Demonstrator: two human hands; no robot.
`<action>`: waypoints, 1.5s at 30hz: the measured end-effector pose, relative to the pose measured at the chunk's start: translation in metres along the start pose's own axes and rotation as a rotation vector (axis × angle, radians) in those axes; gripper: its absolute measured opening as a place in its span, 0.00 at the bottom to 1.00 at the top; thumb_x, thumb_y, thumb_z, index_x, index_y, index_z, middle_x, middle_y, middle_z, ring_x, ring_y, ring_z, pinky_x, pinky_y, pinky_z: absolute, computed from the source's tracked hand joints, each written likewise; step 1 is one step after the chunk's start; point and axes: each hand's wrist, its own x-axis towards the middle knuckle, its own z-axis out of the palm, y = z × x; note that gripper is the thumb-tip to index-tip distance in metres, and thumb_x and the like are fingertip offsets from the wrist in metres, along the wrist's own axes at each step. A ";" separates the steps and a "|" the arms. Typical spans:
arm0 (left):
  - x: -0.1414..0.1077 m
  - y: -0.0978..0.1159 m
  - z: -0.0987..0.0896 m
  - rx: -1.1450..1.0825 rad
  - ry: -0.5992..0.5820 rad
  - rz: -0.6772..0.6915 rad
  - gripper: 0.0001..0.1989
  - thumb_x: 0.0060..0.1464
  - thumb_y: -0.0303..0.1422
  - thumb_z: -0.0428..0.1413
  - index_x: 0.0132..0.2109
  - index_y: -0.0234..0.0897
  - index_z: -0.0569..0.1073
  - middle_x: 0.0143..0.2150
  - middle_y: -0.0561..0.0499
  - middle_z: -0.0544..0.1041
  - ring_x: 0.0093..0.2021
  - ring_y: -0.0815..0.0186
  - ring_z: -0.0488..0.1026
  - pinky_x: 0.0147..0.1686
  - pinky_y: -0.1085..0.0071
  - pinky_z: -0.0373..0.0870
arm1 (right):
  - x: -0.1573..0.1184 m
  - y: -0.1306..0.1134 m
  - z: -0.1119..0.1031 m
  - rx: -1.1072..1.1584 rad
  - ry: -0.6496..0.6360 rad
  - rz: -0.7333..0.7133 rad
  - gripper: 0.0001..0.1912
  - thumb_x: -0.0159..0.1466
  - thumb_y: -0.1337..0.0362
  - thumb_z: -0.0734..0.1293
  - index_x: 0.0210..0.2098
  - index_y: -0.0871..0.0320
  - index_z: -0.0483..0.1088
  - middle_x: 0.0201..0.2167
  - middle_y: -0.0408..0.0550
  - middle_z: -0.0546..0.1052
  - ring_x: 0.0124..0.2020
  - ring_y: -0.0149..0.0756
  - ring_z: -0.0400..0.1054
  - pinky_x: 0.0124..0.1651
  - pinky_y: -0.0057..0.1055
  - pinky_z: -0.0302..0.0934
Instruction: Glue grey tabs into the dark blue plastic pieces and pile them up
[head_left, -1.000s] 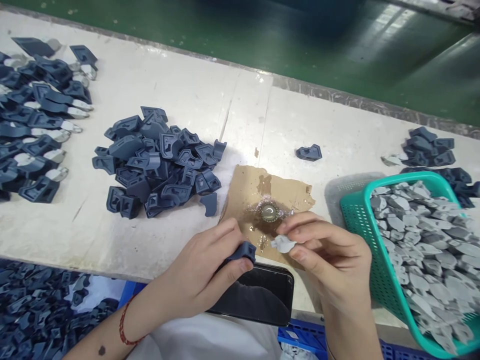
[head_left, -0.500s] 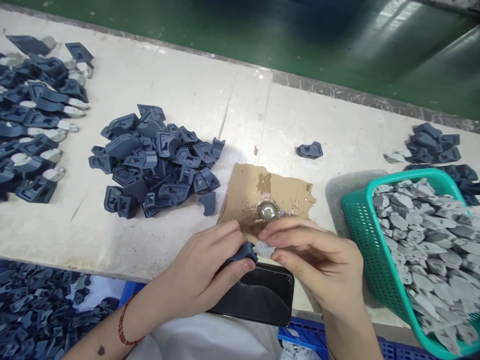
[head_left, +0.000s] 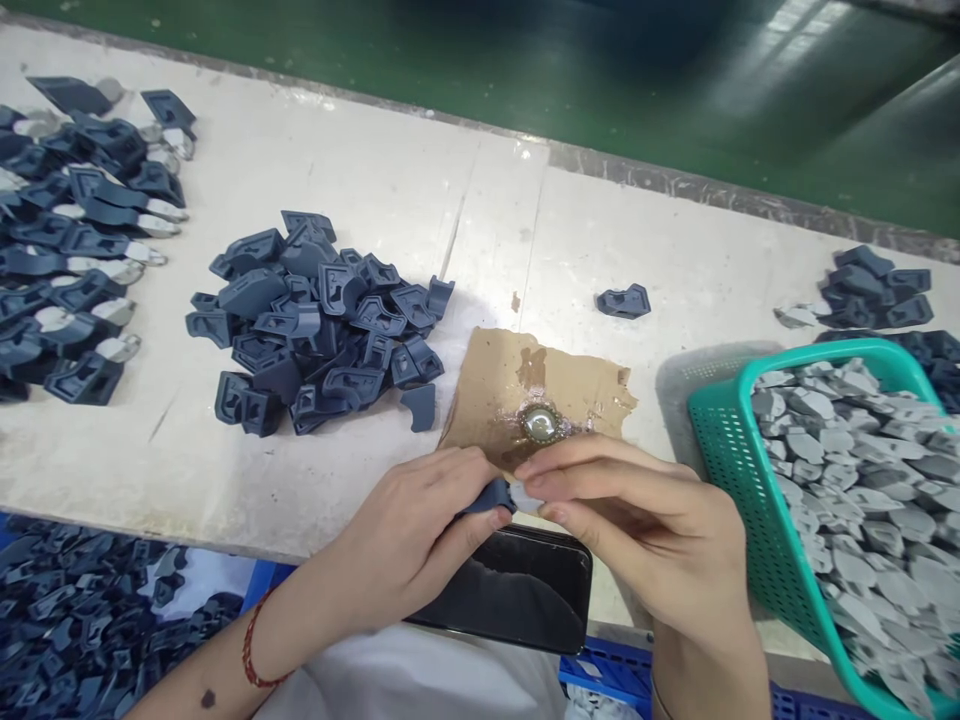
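My left hand (head_left: 420,530) is closed around a dark blue plastic part (head_left: 491,497), thumb below and fingers above. Between the thumb and fingertips of my right hand (head_left: 637,520) is a small light grey plastic piece (head_left: 526,497). The grey piece meets the right end of the blue part; how deep it sits is hidden by my fingers. Under both hands lies a black smartphone (head_left: 525,590). Just beyond them, a brown cardboard sheet (head_left: 487,380) carries a round ornament (head_left: 540,424) in a wet-looking patch.
A heap of dark blue parts (head_left: 322,320) lies left of the cardboard, with joined blue-and-grey pieces (head_left: 97,240) at far left. One blue part (head_left: 624,301) lies alone. A green basket (head_left: 720,440) of grey pieces stands at right. More blue parts (head_left: 75,610) fill a bin below the table.
The grey piece has come closer against the blue part, its narrow end no longer showing. My right fingers have moved slightly over it. The whole view has shifted a little.
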 end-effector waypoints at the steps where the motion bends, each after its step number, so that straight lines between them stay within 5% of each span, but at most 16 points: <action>1: 0.000 0.000 0.000 0.010 0.003 0.004 0.12 0.75 0.34 0.44 0.42 0.37 0.68 0.38 0.49 0.74 0.37 0.62 0.71 0.36 0.67 0.62 | 0.000 -0.001 0.000 -0.008 -0.002 0.004 0.14 0.65 0.75 0.73 0.44 0.49 0.83 0.41 0.46 0.84 0.41 0.38 0.81 0.42 0.32 0.78; 10: -0.001 -0.004 0.003 0.103 0.000 0.074 0.13 0.74 0.34 0.44 0.38 0.38 0.65 0.34 0.52 0.69 0.33 0.63 0.67 0.34 0.68 0.61 | 0.004 -0.005 -0.006 -0.049 -0.101 0.032 0.15 0.67 0.75 0.71 0.44 0.48 0.82 0.41 0.44 0.85 0.43 0.37 0.81 0.43 0.29 0.77; 20: -0.002 -0.004 0.006 -0.025 0.107 0.008 0.13 0.74 0.37 0.44 0.41 0.38 0.68 0.37 0.51 0.72 0.37 0.63 0.70 0.38 0.68 0.65 | 0.004 -0.017 0.008 -0.176 -0.005 0.035 0.08 0.70 0.64 0.69 0.44 0.50 0.82 0.45 0.48 0.84 0.46 0.38 0.80 0.46 0.29 0.74; 23: -0.005 -0.003 0.007 -0.056 0.138 -0.019 0.13 0.73 0.38 0.45 0.40 0.39 0.68 0.35 0.52 0.72 0.37 0.62 0.70 0.39 0.68 0.65 | 0.006 -0.017 0.013 -0.299 0.048 0.009 0.12 0.74 0.58 0.64 0.49 0.53 0.78 0.45 0.50 0.83 0.44 0.38 0.78 0.44 0.32 0.72; 26: -0.007 -0.005 0.009 -0.035 0.179 0.003 0.14 0.72 0.37 0.46 0.37 0.39 0.67 0.34 0.52 0.71 0.36 0.62 0.69 0.37 0.68 0.65 | 0.007 -0.014 0.022 -0.491 0.012 -0.029 0.22 0.78 0.52 0.55 0.37 0.56 0.73 0.35 0.50 0.79 0.37 0.39 0.75 0.42 0.35 0.68; 29: -0.008 -0.008 0.010 -0.061 0.189 0.054 0.13 0.72 0.38 0.47 0.41 0.38 0.71 0.38 0.48 0.76 0.40 0.59 0.73 0.41 0.66 0.68 | 0.008 -0.011 0.030 -0.575 -0.043 -0.071 0.29 0.78 0.48 0.50 0.28 0.55 0.67 0.28 0.49 0.76 0.33 0.40 0.72 0.38 0.35 0.65; 35: -0.008 -0.019 0.014 -0.162 0.160 0.155 0.20 0.72 0.44 0.47 0.51 0.34 0.75 0.44 0.44 0.81 0.46 0.56 0.77 0.48 0.64 0.72 | 0.008 -0.008 0.037 -0.664 -0.055 -0.080 0.35 0.77 0.43 0.44 0.31 0.55 0.69 0.29 0.50 0.78 0.32 0.41 0.73 0.36 0.35 0.63; 45: -0.011 -0.023 0.012 -0.250 0.123 0.224 0.24 0.72 0.50 0.49 0.52 0.33 0.75 0.36 0.49 0.77 0.35 0.64 0.75 0.39 0.64 0.74 | 0.000 -0.019 0.050 -0.862 -0.009 -0.019 0.31 0.78 0.51 0.45 0.34 0.56 0.72 0.32 0.53 0.80 0.34 0.42 0.75 0.37 0.33 0.61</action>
